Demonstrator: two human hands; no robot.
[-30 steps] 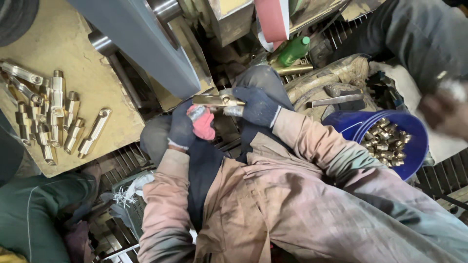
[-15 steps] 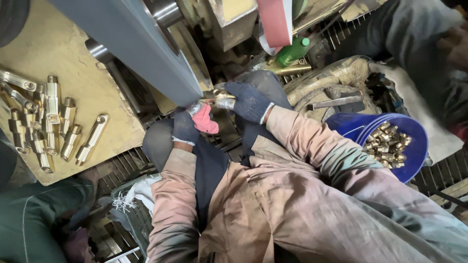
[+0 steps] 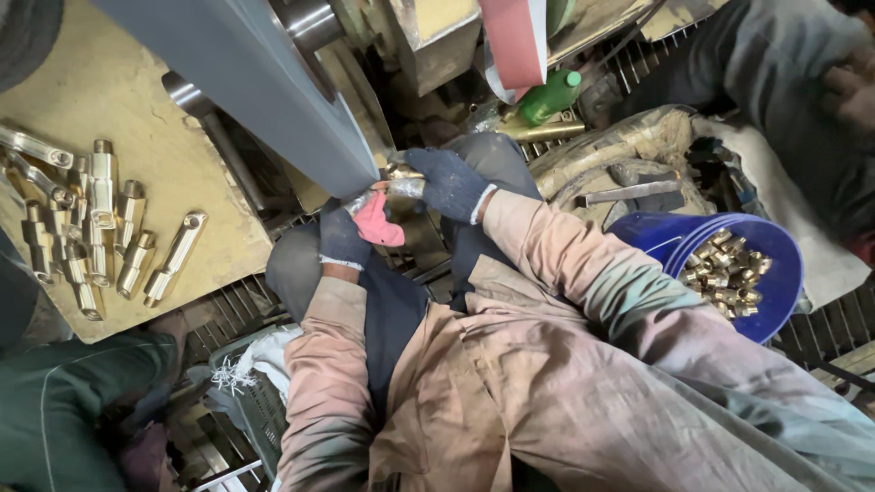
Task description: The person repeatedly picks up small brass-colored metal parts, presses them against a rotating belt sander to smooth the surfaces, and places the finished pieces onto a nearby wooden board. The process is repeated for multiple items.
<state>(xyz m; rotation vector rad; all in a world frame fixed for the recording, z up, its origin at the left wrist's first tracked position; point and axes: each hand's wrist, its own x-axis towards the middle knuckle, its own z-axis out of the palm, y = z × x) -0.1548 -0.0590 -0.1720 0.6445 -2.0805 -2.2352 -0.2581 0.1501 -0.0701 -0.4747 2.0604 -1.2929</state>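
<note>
Pressing a brass fitting [image 3: 401,185] against the grey belt [image 3: 273,91], the left hand [image 3: 351,232] and right hand [image 3: 447,182] keep their grip clamped on it, steadying both ends for even contact.

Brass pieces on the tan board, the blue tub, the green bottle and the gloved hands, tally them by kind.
Brass pieces on the board: about 11
Blue tub: 1
Green bottle: 1
Left hand and right hand, both gripping one metal piece: 2
Total: about 15
</note>
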